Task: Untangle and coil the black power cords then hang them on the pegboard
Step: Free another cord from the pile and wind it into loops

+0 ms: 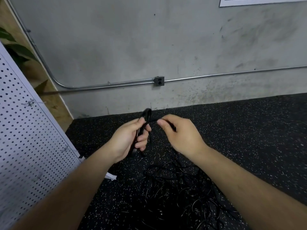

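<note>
The left hand (131, 138) is gripping a few folded loops of a black cord (147, 113). Its fingers (142, 140) are curling round the bundle and the thumb is pressing along the top, so a narrow bend of cord is sticking up above the fist. The right hand (181, 135) is holding the same cord just beside it, pinching the strand between thumb and forefinger with the other fingers curled in. The short length between the two hands is running nearly level.

From the held bundle, the cord is dropping towards a tangled pile of black cords (182, 201) that is lying on the floor (249, 130) between the forearms. The floor is dark and speckled, and the individual strands in the pile are hard to tell apart.

On the left a white pegboard (25, 130) is leaning or standing at an angle – which of the two cannot be told – with a couple of small wire hooks (29, 102) showing on it. No cord is hanging there yet. A small white scrap (111, 176) is lying on the floor near its lower edge.

Behind it all a grey concrete wall (166, 39) is carrying a metal pipe (116, 84) that is running into a small outlet box (159, 81).
</note>
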### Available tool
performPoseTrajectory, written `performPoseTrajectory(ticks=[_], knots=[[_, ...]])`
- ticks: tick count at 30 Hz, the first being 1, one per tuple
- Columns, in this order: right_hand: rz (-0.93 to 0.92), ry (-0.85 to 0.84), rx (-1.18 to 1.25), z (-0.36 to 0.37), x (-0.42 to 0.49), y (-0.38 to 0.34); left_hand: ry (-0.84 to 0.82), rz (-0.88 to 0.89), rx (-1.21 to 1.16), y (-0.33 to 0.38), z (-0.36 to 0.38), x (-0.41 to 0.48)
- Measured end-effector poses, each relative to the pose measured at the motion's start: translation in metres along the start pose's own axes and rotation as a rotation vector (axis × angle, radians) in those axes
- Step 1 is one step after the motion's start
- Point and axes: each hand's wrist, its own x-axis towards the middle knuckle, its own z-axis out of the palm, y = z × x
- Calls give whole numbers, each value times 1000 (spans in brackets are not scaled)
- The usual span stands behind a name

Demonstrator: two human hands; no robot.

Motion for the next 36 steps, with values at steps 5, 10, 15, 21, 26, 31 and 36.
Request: performPoseTrajectory(ticks=[5, 10, 15, 21, 26, 31, 36], knots=[[66, -22, 117, -5, 8, 7, -33, 45, -105, 9, 8, -4], [234, -160, 116, -9, -4, 48, -115, 63, -489, 31, -26, -9], [315, -76, 311, 2, 1, 40, -163, 7, -481, 25, -30, -10], [549, -198, 571, 22, -1, -2, -206, -5, -493, 19, -19, -5], [559, -234, 688, 23, 1, -21, -170, -17, -479, 16, -15, -6], [539, -88, 587, 22, 1, -16, 73, 20, -151, 7, -7, -2], [511, -34, 532, 31, 2, -14, 307, 98, -27, -7, 9, 4]])
